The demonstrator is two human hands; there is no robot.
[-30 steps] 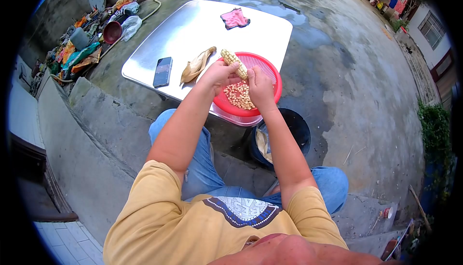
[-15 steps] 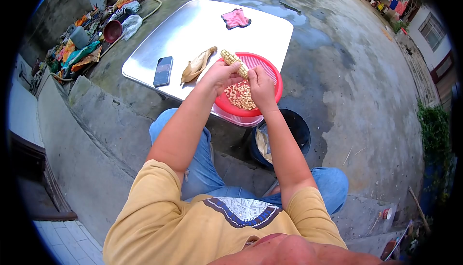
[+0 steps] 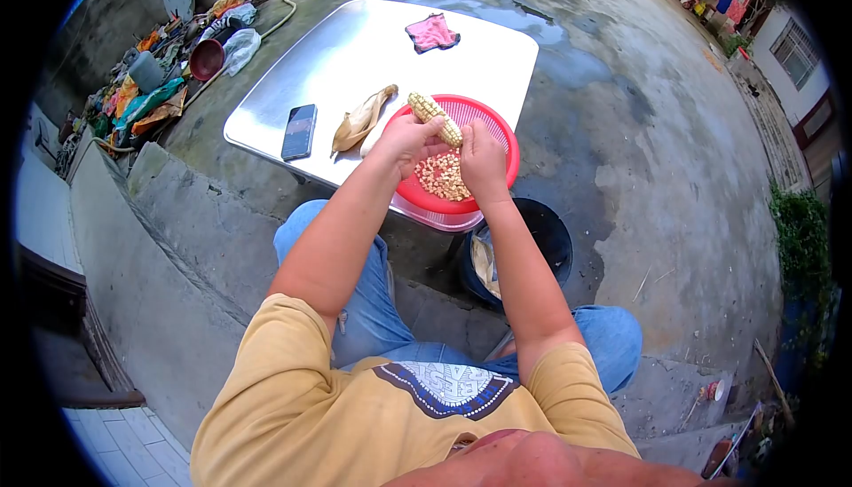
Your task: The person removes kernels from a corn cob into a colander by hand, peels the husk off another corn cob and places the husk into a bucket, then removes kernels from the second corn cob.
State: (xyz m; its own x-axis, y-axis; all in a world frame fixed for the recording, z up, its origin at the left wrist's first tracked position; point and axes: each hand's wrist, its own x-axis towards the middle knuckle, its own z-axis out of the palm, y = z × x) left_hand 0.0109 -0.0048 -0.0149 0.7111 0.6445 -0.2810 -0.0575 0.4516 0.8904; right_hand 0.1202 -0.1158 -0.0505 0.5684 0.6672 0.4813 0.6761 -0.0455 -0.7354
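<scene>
A pale yellow corn cob [image 3: 432, 115] is tilted above a red plastic basket [image 3: 512, 168]. My left hand [image 3: 410, 144] is closed around the cob's side from the left. At its lower right end, my right hand [image 3: 482, 164] is closed with thumb and fingers pressed against it; the exact contact is partly hidden. Loose corn kernels [image 3: 441, 176] lie in the basket beneath both hands. Left of the basket, an ear of corn in dry husk [image 3: 362, 121] rests on the shiny metal table [image 3: 293, 79].
A phone [image 3: 300, 131] lies near the table's left edge, and a pink cloth [image 3: 432, 34] at the far side. Below the table's right corner stands a black bucket [image 3: 546, 237] with husks [image 3: 484, 265] inside. A heap of clutter [image 3: 146, 101] lies at the far left.
Both hands stay over the basket with the cob between them. The cob has shifted very slightly; otherwise the scene looks the same.
</scene>
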